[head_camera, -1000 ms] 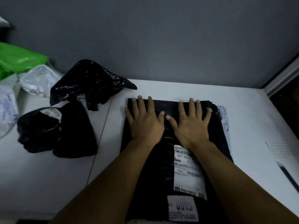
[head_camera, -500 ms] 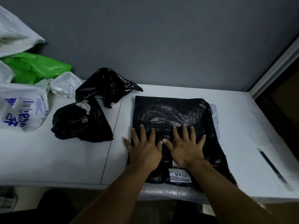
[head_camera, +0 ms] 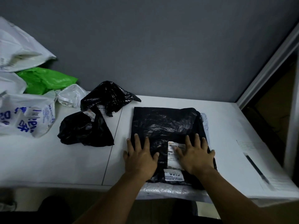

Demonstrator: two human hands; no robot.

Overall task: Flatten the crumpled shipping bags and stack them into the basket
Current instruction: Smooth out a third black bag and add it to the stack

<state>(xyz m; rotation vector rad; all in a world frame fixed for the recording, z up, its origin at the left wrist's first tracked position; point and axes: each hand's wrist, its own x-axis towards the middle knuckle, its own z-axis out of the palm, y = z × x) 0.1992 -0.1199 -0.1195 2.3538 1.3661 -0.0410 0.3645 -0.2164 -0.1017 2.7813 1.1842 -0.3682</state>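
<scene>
A black shipping bag (head_camera: 165, 125) with white labels lies flat on the white table (head_camera: 48, 159), on top of a grey bag (head_camera: 174, 190) whose edge hangs over the front. My left hand (head_camera: 140, 156) presses flat on the black bag's near left part. My right hand (head_camera: 195, 155) presses flat on its near right part, partly covering a label. Two crumpled black bags (head_camera: 85, 128) (head_camera: 108, 96) sit to the left. No basket is in view.
Further left lie white bags (head_camera: 27, 120), a small clear bag (head_camera: 71, 96) and a green bag (head_camera: 43, 80). A sheet of paper (head_camera: 252, 152) with a black pen (head_camera: 257, 168) lies at the right. A grey wall stands behind the table.
Both hands slid from the bag's far edge toward the near edge, then spread apart, uncovering the label between them. The view has pulled back.
</scene>
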